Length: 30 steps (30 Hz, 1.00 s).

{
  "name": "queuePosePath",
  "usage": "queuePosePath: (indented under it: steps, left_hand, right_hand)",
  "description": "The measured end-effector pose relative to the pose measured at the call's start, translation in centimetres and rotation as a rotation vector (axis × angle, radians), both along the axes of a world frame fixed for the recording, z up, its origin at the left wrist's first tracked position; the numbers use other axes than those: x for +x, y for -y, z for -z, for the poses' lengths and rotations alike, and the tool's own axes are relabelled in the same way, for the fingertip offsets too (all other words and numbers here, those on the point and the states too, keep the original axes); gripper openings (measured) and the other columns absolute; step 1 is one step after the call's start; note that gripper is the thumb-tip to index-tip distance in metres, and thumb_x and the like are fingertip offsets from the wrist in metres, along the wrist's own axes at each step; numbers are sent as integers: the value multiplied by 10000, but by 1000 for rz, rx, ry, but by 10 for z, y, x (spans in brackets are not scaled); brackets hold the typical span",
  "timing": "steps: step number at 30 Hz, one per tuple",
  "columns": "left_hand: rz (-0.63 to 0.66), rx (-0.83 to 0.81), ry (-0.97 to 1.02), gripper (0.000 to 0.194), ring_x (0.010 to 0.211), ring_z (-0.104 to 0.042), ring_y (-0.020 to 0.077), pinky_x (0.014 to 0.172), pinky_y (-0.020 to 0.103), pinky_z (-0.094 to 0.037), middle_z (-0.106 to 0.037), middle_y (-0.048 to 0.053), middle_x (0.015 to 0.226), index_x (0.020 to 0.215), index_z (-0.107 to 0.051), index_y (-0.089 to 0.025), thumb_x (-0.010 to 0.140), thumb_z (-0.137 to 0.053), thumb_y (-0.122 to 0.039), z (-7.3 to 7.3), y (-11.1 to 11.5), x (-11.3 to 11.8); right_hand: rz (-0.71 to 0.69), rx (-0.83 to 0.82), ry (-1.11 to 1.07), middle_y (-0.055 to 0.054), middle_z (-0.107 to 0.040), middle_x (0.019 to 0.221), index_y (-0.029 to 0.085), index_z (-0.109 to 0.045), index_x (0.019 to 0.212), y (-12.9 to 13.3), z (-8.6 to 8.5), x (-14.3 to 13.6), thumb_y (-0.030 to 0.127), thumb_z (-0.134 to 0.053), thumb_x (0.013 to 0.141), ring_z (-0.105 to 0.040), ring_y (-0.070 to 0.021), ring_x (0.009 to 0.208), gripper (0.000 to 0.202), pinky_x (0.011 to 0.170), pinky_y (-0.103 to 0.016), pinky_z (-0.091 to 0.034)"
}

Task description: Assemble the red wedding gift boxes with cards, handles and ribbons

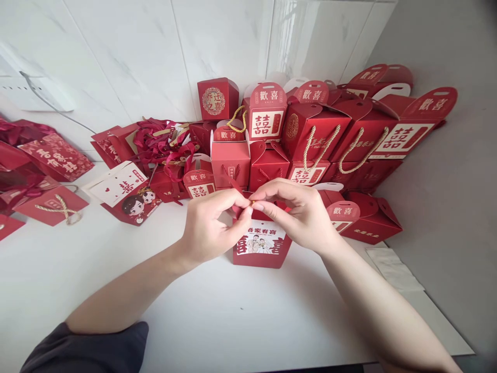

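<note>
A red gift box with a white printed panel and a drawn couple stands upright on the white table, below both hands. My left hand is closed in a pinch, with thumb and forefinger on a thin red ribbon above the box. Opposite it, my right hand pinches at the same spot, fingertips meeting those of the left. A tiny gold-coloured bit shows between the fingertips; its kind is too small to make out. The hands hide the top of the box.
Red gift boxes with rope handles are stacked along the tiled wall. A heap of dark red ribbons lies left of them. An open box with cartoon figures stands at left, near more red bags. White sheets lie at right.
</note>
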<state>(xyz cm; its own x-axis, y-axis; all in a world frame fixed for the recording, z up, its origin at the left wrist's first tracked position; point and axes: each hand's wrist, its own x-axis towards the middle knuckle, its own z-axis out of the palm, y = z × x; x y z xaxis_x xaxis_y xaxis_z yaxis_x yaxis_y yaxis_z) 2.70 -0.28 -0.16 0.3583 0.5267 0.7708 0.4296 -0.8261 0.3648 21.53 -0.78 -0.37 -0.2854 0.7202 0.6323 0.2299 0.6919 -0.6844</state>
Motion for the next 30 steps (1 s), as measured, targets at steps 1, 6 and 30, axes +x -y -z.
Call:
queuePosePath:
  steps: [1,6,30]
  left_hand:
    - [1,12,-7,110,544,-548,73,550,197,-461,-622,-40,620,711,-604,-169,796,-622,-102,0,0,0]
    - [-21,80,-48,142,525,-551,89,541,229,-461,-648,-43,616,690,-610,-194,816,-613,-128,0,0,0]
    - [236,-616,281,268,882,-734,195,799,279,-609,-751,67,943,1119,-584,-168,878,-669,-247,2,-10,-2]
  right_hand:
    - [7,19,18,-37,-717,931,220,-707,938,1,-1,0,288,-651,914,-668,-175,866,92,779,-316,-553]
    - [-34,3,21,-40,-723,936,220,-715,958,2,-5,5,282,-629,927,-676,-178,860,111,773,-317,-561]
    - [-13,62,193,-17,-717,889,231,-673,921,14,-23,28,207,-675,871,-674,-176,784,55,706,-326,-571]
